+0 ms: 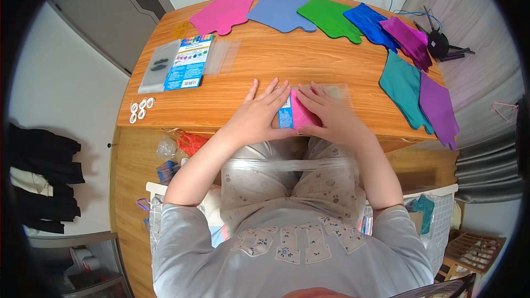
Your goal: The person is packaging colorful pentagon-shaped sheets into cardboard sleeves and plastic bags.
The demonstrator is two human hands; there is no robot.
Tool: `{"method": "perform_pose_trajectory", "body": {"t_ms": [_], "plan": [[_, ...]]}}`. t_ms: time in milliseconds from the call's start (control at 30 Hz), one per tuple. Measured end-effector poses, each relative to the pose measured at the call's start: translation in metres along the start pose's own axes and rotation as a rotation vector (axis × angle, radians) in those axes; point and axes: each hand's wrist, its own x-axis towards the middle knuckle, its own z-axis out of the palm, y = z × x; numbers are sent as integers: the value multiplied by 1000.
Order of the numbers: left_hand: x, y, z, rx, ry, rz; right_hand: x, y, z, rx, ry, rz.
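At the table's front edge lies a flat package, with a bright pink piece [302, 111] beside a blue printed card [285, 115]. A clear plastic sleeve [343, 92] shows past its far right corner. My left hand [258, 115] rests flat with spread fingers, its fingertips over the card's left side. My right hand [330, 115] is spread flat too and covers the right part of the pink piece. The thumbs nearly meet at the package's near edge. Much of the package is hidden under both hands.
Folded coloured pieces, among them pink [222, 14], green [330, 17] and teal [406, 89], line the far and right sides of the wooden table [221, 99]. At left are blue header cards [189, 66], clear sleeves [222, 56] and small white coils [142, 108]. A black device [438, 43] stands far right.
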Motion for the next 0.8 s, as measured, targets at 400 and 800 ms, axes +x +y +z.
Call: {"method": "perform_pose_trajectory", "body": {"t_ms": [400,800], "plan": [[5,-4,-11,-7,-144,49,-2,19,3,-61,2,-145],[6,-1,0,-35,-64,39,-4,14,0,-67,26,-164]]}}
